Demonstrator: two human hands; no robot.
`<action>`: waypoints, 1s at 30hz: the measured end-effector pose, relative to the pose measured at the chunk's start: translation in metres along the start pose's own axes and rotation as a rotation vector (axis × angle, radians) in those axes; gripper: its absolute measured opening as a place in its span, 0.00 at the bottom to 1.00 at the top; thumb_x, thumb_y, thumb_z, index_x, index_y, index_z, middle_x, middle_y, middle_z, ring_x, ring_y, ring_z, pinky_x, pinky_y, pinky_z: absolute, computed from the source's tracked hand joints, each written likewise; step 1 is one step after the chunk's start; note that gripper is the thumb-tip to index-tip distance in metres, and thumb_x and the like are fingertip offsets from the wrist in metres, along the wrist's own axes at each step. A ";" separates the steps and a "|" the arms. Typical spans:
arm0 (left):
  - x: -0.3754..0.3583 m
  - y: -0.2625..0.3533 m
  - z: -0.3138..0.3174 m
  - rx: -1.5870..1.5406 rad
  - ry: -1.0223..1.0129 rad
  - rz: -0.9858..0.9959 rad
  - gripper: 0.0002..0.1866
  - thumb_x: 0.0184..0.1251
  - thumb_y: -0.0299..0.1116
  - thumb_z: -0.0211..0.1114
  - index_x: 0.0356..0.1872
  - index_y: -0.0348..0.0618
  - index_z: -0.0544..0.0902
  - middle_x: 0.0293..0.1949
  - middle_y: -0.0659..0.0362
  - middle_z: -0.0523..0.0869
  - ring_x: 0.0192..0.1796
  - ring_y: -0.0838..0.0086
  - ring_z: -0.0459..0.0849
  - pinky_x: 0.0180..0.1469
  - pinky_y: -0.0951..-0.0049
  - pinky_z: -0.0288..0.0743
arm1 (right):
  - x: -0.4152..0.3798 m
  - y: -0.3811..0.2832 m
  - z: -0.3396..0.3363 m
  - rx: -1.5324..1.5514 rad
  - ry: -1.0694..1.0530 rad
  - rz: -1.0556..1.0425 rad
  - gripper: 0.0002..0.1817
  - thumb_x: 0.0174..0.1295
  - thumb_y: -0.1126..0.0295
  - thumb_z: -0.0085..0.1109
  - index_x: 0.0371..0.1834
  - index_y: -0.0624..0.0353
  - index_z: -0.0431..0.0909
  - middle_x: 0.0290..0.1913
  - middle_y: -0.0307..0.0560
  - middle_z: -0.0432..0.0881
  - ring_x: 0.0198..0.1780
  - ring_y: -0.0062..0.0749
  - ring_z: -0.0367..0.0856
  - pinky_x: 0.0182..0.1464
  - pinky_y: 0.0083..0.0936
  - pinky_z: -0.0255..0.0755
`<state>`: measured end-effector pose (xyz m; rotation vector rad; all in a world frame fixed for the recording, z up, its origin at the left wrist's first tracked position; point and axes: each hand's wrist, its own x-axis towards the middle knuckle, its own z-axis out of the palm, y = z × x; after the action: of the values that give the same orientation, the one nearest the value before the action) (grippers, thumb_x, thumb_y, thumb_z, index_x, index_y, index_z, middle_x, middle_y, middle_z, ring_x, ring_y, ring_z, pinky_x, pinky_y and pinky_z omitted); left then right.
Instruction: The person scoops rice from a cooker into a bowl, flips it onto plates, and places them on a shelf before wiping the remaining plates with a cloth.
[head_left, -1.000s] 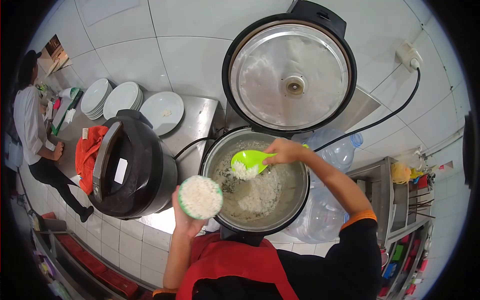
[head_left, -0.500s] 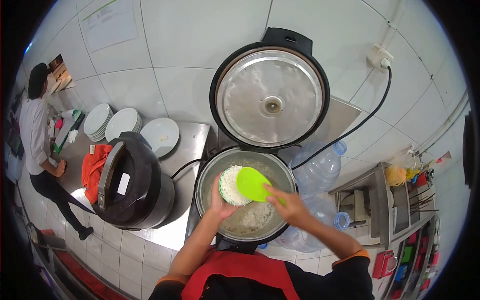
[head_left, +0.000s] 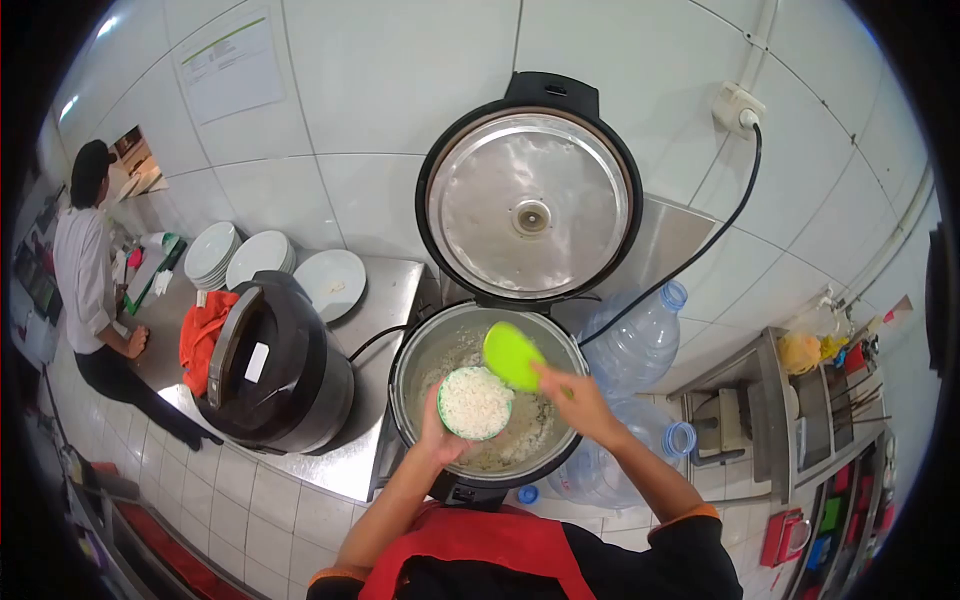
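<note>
My left hand [head_left: 438, 432] holds a small green-rimmed bowl [head_left: 475, 403] heaped with white rice, over the open rice cooker pot [head_left: 418, 352]. My right hand [head_left: 578, 398] grips a bright green rice paddle [head_left: 512, 356], whose blade is lifted just above and to the right of the bowl. Cooked rice [head_left: 510, 437] lies at the bottom of the pot. The cooker's round lid [head_left: 530, 203] stands upright behind it.
A second, black rice cooker [head_left: 275, 365] stands shut to the left on the steel counter [head_left: 385, 280], with an orange cloth [head_left: 200, 335] and stacked white plates [head_left: 255, 262] behind. Large water bottles [head_left: 640, 335] sit to the right. Another person [head_left: 95, 300] works at far left.
The bowl moved from outside the pot to over it. The paddle pressed on the rice in the bowl, then lifted off to the right.
</note>
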<state>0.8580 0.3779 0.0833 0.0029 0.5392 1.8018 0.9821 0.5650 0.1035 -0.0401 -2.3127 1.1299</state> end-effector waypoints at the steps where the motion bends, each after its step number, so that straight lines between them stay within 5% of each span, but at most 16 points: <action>1: -0.004 0.002 0.001 0.024 0.067 0.034 0.33 0.63 0.62 0.37 0.58 0.51 0.70 0.55 0.53 0.75 0.57 0.59 0.74 0.53 0.47 0.70 | -0.013 -0.011 0.000 0.045 -0.147 0.007 0.18 0.64 0.63 0.48 0.56 0.51 0.72 0.27 0.61 0.78 0.24 0.53 0.78 0.29 0.35 0.70; 3: 0.000 0.001 -0.008 -0.030 0.040 0.052 0.33 0.63 0.62 0.38 0.57 0.48 0.71 0.53 0.53 0.77 0.55 0.60 0.75 0.55 0.54 0.69 | -0.027 -0.058 0.003 0.096 -0.292 0.008 0.18 0.64 0.64 0.48 0.57 0.51 0.71 0.26 0.62 0.77 0.24 0.54 0.77 0.29 0.36 0.69; 5: 0.002 -0.003 -0.007 0.048 0.123 0.155 0.33 0.63 0.60 0.39 0.56 0.44 0.72 0.52 0.54 0.77 0.54 0.61 0.76 0.58 0.61 0.68 | -0.033 -0.089 0.019 -0.130 -0.369 0.410 0.19 0.64 0.64 0.48 0.59 0.50 0.69 0.24 0.63 0.75 0.25 0.57 0.75 0.29 0.38 0.69; 6: 0.002 -0.005 -0.007 0.048 0.125 0.164 0.33 0.63 0.60 0.39 0.56 0.44 0.72 0.52 0.54 0.77 0.54 0.61 0.76 0.58 0.61 0.68 | -0.039 -0.085 0.028 -0.128 -0.374 0.403 0.19 0.64 0.64 0.48 0.59 0.50 0.69 0.24 0.63 0.75 0.25 0.57 0.75 0.29 0.38 0.69; 11: -0.005 -0.020 -0.009 0.051 0.220 0.316 0.32 0.62 0.59 0.42 0.54 0.44 0.73 0.52 0.55 0.78 0.54 0.64 0.76 0.57 0.62 0.69 | -0.038 -0.036 0.068 -0.059 -0.070 0.271 0.20 0.65 0.67 0.47 0.60 0.52 0.68 0.26 0.60 0.77 0.19 0.45 0.74 0.27 0.32 0.66; 13: -0.006 -0.033 -0.009 0.081 0.220 0.350 0.31 0.62 0.59 0.43 0.55 0.45 0.73 0.53 0.56 0.77 0.55 0.65 0.76 0.58 0.62 0.68 | -0.020 0.000 0.063 -0.078 0.056 0.400 0.19 0.63 0.67 0.50 0.57 0.52 0.71 0.25 0.62 0.77 0.24 0.47 0.78 0.28 0.35 0.68; 17: -0.011 -0.038 -0.002 -0.080 0.079 0.151 0.31 0.61 0.62 0.44 0.57 0.52 0.72 0.56 0.58 0.75 0.57 0.61 0.74 0.60 0.54 0.65 | -0.004 -0.007 0.024 0.059 0.154 0.128 0.17 0.60 0.66 0.54 0.53 0.51 0.76 0.34 0.60 0.80 0.30 0.42 0.81 0.32 0.30 0.71; 19: 0.002 -0.042 -0.031 -0.078 0.103 0.084 0.33 0.59 0.64 0.46 0.57 0.53 0.72 0.56 0.58 0.75 0.57 0.60 0.74 0.59 0.49 0.63 | -0.006 -0.044 0.005 -0.067 -0.210 0.042 0.16 0.59 0.65 0.54 0.51 0.50 0.77 0.36 0.59 0.80 0.33 0.44 0.82 0.36 0.28 0.72; 21: -0.003 -0.043 -0.020 -0.131 0.066 -0.170 0.34 0.58 0.66 0.46 0.58 0.53 0.71 0.56 0.58 0.75 0.57 0.59 0.73 0.58 0.46 0.62 | -0.009 -0.023 0.011 -0.193 -0.235 0.205 0.15 0.58 0.65 0.55 0.49 0.48 0.79 0.35 0.58 0.80 0.35 0.46 0.81 0.38 0.28 0.72; 23: 0.007 -0.060 -0.034 -0.143 0.054 -0.178 0.33 0.59 0.65 0.45 0.59 0.54 0.70 0.57 0.57 0.75 0.57 0.55 0.73 0.56 0.45 0.64 | 0.007 -0.019 0.005 -0.531 -0.101 0.306 0.15 0.58 0.66 0.53 0.49 0.52 0.79 0.36 0.57 0.81 0.37 0.45 0.82 0.41 0.27 0.72; 25: -0.013 -0.056 -0.026 -0.170 -0.486 -0.288 0.33 0.61 0.64 0.43 0.59 0.54 0.70 0.57 0.55 0.74 0.56 0.50 0.73 0.52 0.47 0.70 | 0.001 0.017 0.000 -0.296 0.106 0.171 0.15 0.57 0.68 0.54 0.48 0.56 0.78 0.37 0.55 0.82 0.37 0.44 0.82 0.44 0.27 0.72; 28: -0.054 -0.038 -0.009 -0.192 -0.203 -0.322 0.32 0.62 0.64 0.41 0.59 0.55 0.70 0.57 0.54 0.74 0.56 0.49 0.73 0.47 0.51 0.75 | -0.010 -0.061 0.007 -0.141 0.139 0.120 0.16 0.56 0.71 0.55 0.48 0.61 0.78 0.39 0.56 0.82 0.41 0.43 0.82 0.46 0.26 0.71; 30: -0.068 -0.034 -0.035 -0.165 -0.339 -0.266 0.32 0.62 0.64 0.41 0.59 0.54 0.70 0.57 0.54 0.74 0.56 0.49 0.73 0.47 0.50 0.75 | -0.021 -0.094 0.023 -0.116 -0.126 0.010 0.16 0.55 0.73 0.56 0.48 0.64 0.77 0.42 0.60 0.81 0.42 0.40 0.82 0.47 0.26 0.71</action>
<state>0.8996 0.3102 0.0584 0.1163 0.1403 1.5380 1.0083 0.4824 0.1521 -0.0255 -2.4907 1.0281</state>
